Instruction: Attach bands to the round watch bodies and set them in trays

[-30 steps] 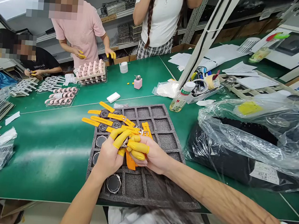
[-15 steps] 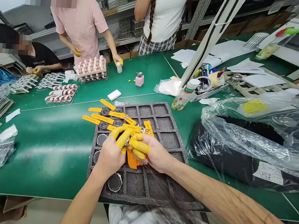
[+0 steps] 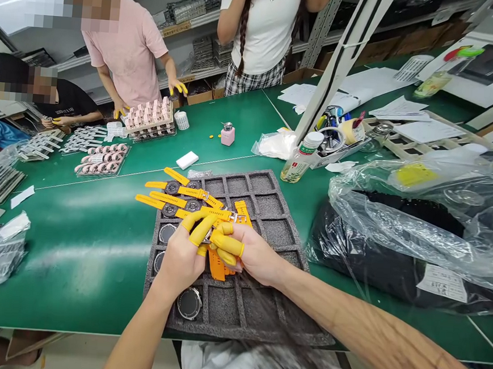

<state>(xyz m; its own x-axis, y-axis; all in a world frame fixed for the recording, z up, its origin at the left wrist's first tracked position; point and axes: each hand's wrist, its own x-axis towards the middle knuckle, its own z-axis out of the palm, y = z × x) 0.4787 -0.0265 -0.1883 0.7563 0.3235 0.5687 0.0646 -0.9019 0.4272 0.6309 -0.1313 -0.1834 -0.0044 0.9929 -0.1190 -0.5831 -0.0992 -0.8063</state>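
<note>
My left hand [image 3: 186, 253], with yellow finger cots, is closed on the edge of a watch [image 3: 207, 236] above the foam tray [image 3: 278, 181]. My right hand [image 3: 247, 250], in the same cots, pinches the watch's other side, its fingertips close to the left ones. Fingers hide most of the watch. An orange strap [image 3: 217, 265] hangs below the fingers. Beyond my hands, several watches with orange straps [image 3: 155, 202] lie across the tray's far left. Watch heads without visible straps, one a round black-faced watch head [image 3: 189, 303], sit in compartments along the left side.
A plastic-wrapped black bundle [image 3: 377, 257] lies at the right. A drink bottle [image 3: 302, 157] stands by a white post [image 3: 339, 61]. A pink dispenser bottle [image 3: 227, 134] and a white block [image 3: 187, 159] are farther back. Co-workers are across the green table [image 3: 80, 239], near pink watch racks [image 3: 149, 120].
My hands keep nearly the same grip on the watch. Across the table, the person in pink has let go of a white cylindrical item and lifted that hand.
</note>
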